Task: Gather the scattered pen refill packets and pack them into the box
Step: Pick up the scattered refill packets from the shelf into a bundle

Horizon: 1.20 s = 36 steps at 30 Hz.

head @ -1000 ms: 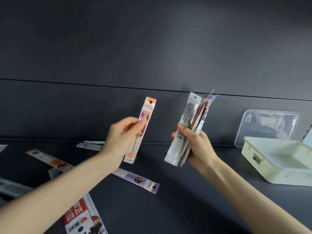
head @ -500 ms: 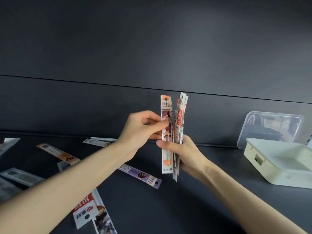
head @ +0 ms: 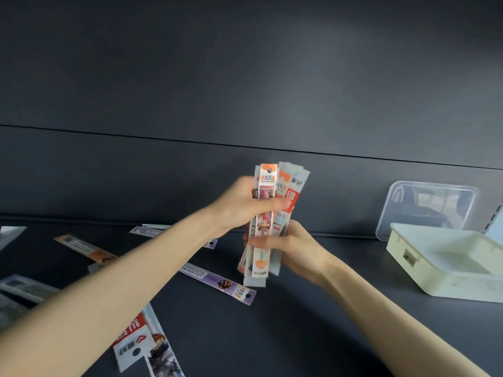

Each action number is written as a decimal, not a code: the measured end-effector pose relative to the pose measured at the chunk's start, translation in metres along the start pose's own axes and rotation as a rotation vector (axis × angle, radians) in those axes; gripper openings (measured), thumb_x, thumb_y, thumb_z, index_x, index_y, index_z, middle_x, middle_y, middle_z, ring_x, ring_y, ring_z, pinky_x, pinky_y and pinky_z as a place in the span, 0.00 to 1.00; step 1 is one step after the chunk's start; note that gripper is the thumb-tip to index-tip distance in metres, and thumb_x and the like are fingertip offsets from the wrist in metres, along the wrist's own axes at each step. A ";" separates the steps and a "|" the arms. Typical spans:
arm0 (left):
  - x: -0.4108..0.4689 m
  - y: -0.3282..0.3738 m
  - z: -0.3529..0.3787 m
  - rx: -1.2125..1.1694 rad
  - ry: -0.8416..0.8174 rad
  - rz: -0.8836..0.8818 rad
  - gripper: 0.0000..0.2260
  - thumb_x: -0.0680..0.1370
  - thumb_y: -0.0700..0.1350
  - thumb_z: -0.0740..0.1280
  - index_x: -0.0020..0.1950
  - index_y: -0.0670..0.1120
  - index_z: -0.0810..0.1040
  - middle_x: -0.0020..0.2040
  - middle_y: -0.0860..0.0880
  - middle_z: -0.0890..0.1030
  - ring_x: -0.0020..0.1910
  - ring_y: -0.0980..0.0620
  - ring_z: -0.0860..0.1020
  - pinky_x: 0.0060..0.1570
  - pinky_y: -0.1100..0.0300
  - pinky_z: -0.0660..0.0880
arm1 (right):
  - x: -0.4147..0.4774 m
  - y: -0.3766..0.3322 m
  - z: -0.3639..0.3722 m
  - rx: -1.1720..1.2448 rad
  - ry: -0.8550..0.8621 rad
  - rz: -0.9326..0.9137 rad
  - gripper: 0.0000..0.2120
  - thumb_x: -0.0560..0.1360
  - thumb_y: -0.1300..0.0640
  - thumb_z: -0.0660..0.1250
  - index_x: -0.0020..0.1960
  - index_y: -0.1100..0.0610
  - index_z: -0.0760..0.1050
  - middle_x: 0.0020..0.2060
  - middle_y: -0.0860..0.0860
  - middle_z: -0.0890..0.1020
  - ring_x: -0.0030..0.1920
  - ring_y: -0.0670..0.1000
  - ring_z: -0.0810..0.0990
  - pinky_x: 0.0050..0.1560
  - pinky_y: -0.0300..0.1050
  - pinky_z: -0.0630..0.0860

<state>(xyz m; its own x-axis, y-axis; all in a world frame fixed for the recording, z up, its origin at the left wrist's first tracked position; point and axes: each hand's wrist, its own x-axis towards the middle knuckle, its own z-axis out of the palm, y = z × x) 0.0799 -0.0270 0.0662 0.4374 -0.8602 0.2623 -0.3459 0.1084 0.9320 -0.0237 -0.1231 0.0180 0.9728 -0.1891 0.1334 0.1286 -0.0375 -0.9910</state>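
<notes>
A bundle of refill packets [head: 268,186] stands upright in the air at the centre, an orange-and-white packet at its front. My left hand [head: 242,205] grips the bundle near its upper half, thumb across the front. My right hand [head: 294,251] holds its lower half from behind and below. The cream box [head: 424,278] sits open on the dark table at the right. Loose packets lie on the table: a purple one [head: 217,281], an orange one [head: 84,247], a red-and-white one [head: 136,341].
A clear plastic lid [head: 424,208] leans against the dark wall behind the box. More packets [head: 152,229] lie by the wall and others at the left edge [head: 24,289]. The dark table [head: 313,336] runs to the wall.
My left hand carried the orange-and-white packet rightwards and laid it against the bundle in my right hand. Both hands now hold the bundle together, turned face-on.
</notes>
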 end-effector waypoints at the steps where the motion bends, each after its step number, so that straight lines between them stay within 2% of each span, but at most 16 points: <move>1: 0.000 -0.003 0.000 0.012 0.010 0.007 0.06 0.74 0.40 0.70 0.51 0.45 0.81 0.48 0.46 0.85 0.47 0.50 0.84 0.51 0.53 0.80 | -0.001 0.003 -0.001 -0.018 0.047 -0.001 0.10 0.69 0.67 0.70 0.50 0.61 0.78 0.43 0.54 0.84 0.45 0.54 0.83 0.49 0.48 0.80; 4: -0.001 -0.004 0.001 -0.038 -0.003 0.040 0.09 0.74 0.40 0.71 0.53 0.47 0.79 0.49 0.48 0.85 0.49 0.51 0.84 0.51 0.56 0.80 | 0.002 0.006 0.000 -0.086 0.135 -0.028 0.08 0.69 0.66 0.70 0.47 0.59 0.79 0.41 0.52 0.83 0.44 0.52 0.83 0.49 0.46 0.80; 6: 0.000 -0.001 0.002 -0.070 0.007 0.059 0.12 0.71 0.39 0.73 0.52 0.48 0.78 0.45 0.51 0.85 0.46 0.54 0.84 0.45 0.61 0.80 | 0.005 0.005 0.003 -0.123 0.136 -0.055 0.08 0.65 0.64 0.68 0.44 0.59 0.79 0.38 0.50 0.83 0.43 0.49 0.82 0.47 0.44 0.79; 8: 0.001 -0.001 0.003 -0.057 0.023 0.060 0.12 0.70 0.38 0.74 0.50 0.49 0.78 0.41 0.53 0.84 0.42 0.57 0.83 0.42 0.63 0.79 | 0.007 0.008 0.006 -0.126 0.119 -0.068 0.11 0.65 0.64 0.68 0.47 0.60 0.79 0.41 0.51 0.84 0.45 0.49 0.84 0.50 0.44 0.80; 10: -0.001 -0.004 0.004 -0.033 0.035 0.050 0.11 0.71 0.40 0.74 0.50 0.47 0.78 0.43 0.52 0.84 0.44 0.56 0.83 0.43 0.63 0.79 | 0.006 0.012 0.009 -0.151 0.113 -0.078 0.11 0.67 0.66 0.70 0.49 0.61 0.79 0.43 0.53 0.85 0.46 0.50 0.84 0.50 0.43 0.80; 12: -0.002 -0.005 0.004 -0.046 0.064 0.052 0.11 0.71 0.40 0.73 0.52 0.45 0.78 0.46 0.49 0.85 0.46 0.54 0.84 0.44 0.61 0.79 | 0.007 0.013 0.010 -0.131 0.112 -0.105 0.07 0.70 0.70 0.68 0.45 0.61 0.79 0.40 0.54 0.84 0.43 0.50 0.84 0.46 0.41 0.79; 15: -0.002 -0.002 0.002 -0.069 0.065 0.064 0.08 0.72 0.38 0.72 0.49 0.47 0.77 0.39 0.52 0.85 0.42 0.55 0.84 0.40 0.64 0.79 | 0.012 0.009 0.008 -0.062 0.129 -0.114 0.05 0.71 0.67 0.68 0.43 0.59 0.79 0.37 0.53 0.83 0.41 0.52 0.82 0.47 0.44 0.79; 18: -0.006 -0.008 0.002 0.031 -0.021 0.002 0.06 0.74 0.42 0.71 0.49 0.45 0.79 0.44 0.50 0.85 0.45 0.54 0.84 0.46 0.62 0.79 | 0.010 0.015 0.010 -0.077 0.115 -0.070 0.06 0.72 0.67 0.70 0.47 0.59 0.80 0.42 0.54 0.84 0.45 0.52 0.84 0.51 0.48 0.80; 20: -0.007 -0.012 0.000 0.056 -0.046 -0.026 0.09 0.73 0.44 0.71 0.53 0.45 0.79 0.50 0.49 0.85 0.49 0.55 0.83 0.50 0.61 0.79 | 0.009 0.018 0.012 -0.077 0.115 -0.051 0.05 0.74 0.66 0.69 0.48 0.60 0.79 0.42 0.54 0.84 0.45 0.52 0.84 0.50 0.47 0.80; 23: -0.011 -0.007 -0.017 0.000 -0.073 -0.020 0.17 0.70 0.47 0.70 0.58 0.48 0.77 0.54 0.53 0.83 0.54 0.58 0.81 0.55 0.63 0.77 | 0.012 0.013 0.011 0.009 0.131 -0.014 0.03 0.76 0.66 0.66 0.48 0.60 0.78 0.39 0.54 0.83 0.43 0.53 0.83 0.49 0.47 0.80; 26: -0.022 -0.012 -0.053 0.207 0.003 -0.020 0.17 0.70 0.48 0.71 0.59 0.47 0.76 0.55 0.51 0.82 0.55 0.58 0.80 0.58 0.65 0.74 | 0.019 0.008 0.014 0.064 0.133 0.009 0.05 0.76 0.67 0.64 0.47 0.59 0.77 0.35 0.51 0.81 0.39 0.50 0.82 0.46 0.43 0.79; 29: -0.039 -0.036 -0.095 0.387 0.100 -0.079 0.12 0.72 0.44 0.72 0.54 0.45 0.79 0.52 0.48 0.83 0.53 0.54 0.80 0.61 0.59 0.74 | 0.027 0.008 0.024 0.020 0.142 -0.016 0.05 0.77 0.66 0.63 0.44 0.58 0.75 0.29 0.49 0.75 0.32 0.47 0.76 0.43 0.44 0.76; 30: -0.046 -0.045 -0.108 0.421 0.107 -0.109 0.14 0.70 0.48 0.74 0.53 0.46 0.79 0.52 0.50 0.83 0.53 0.55 0.80 0.62 0.57 0.74 | 0.031 0.008 0.028 0.004 0.140 -0.019 0.06 0.78 0.65 0.63 0.43 0.58 0.74 0.28 0.49 0.74 0.30 0.46 0.74 0.41 0.44 0.75; 32: -0.057 -0.061 -0.132 0.532 0.075 -0.169 0.24 0.63 0.60 0.75 0.54 0.50 0.79 0.54 0.55 0.81 0.55 0.60 0.78 0.62 0.60 0.72 | 0.037 0.009 0.038 -0.017 0.141 -0.013 0.07 0.78 0.62 0.64 0.41 0.58 0.72 0.27 0.49 0.71 0.28 0.46 0.71 0.38 0.43 0.74; 33: -0.061 -0.068 -0.142 0.624 0.044 -0.183 0.27 0.62 0.62 0.75 0.57 0.51 0.78 0.56 0.57 0.79 0.57 0.62 0.76 0.61 0.62 0.70 | 0.040 0.010 0.043 -0.023 0.150 -0.008 0.08 0.77 0.60 0.65 0.40 0.57 0.70 0.27 0.49 0.70 0.27 0.46 0.70 0.36 0.42 0.74; 36: -0.063 -0.088 -0.161 0.899 -0.070 -0.145 0.31 0.68 0.61 0.70 0.68 0.49 0.72 0.64 0.56 0.73 0.63 0.59 0.71 0.60 0.67 0.63 | 0.050 0.012 0.057 -0.025 0.214 0.002 0.12 0.75 0.58 0.68 0.38 0.56 0.67 0.25 0.48 0.67 0.26 0.46 0.66 0.32 0.40 0.71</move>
<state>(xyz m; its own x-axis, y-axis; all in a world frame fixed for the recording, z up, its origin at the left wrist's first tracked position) 0.2162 0.0975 0.0077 0.4858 -0.8665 0.1149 -0.8207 -0.4070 0.4011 0.0371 -0.0768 0.0124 0.9098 -0.3929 0.1338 0.1197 -0.0604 -0.9910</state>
